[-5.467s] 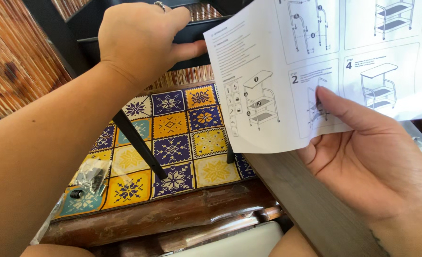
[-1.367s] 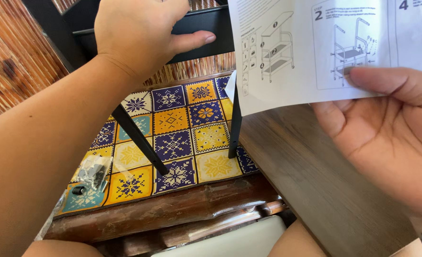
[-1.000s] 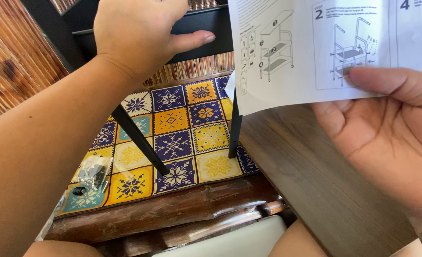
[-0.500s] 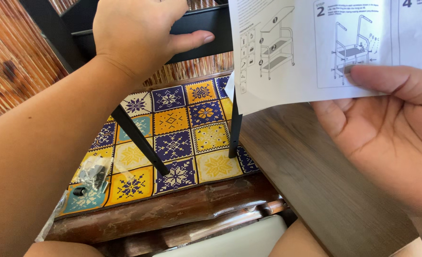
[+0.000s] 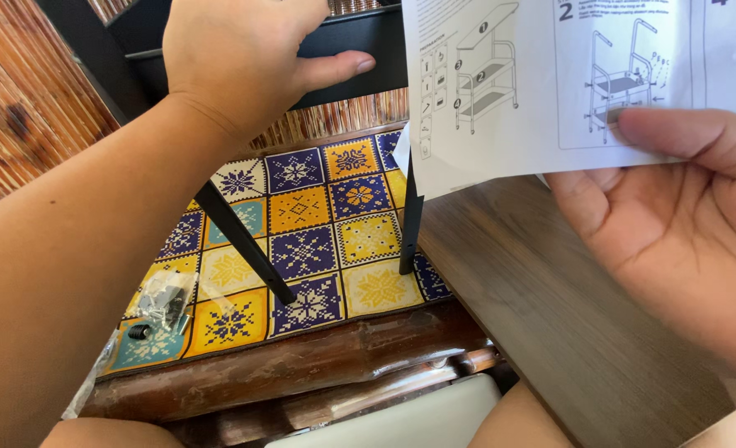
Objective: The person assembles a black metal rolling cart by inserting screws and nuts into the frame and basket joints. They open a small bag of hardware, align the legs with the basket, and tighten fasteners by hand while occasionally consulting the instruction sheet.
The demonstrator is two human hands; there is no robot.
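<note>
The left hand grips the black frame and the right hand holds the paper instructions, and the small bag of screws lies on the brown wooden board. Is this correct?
Not quite. In the head view the bag of screws lies on the patterned rug, not on the brown wooden board. The rest stands: the left hand grips the black frame, and the right hand holds the paper instructions.

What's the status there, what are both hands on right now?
Left hand gripping black metal frame. Right hand pinching instruction sheet. Small hardware bag on patterned mat, nothing blocking.
</note>
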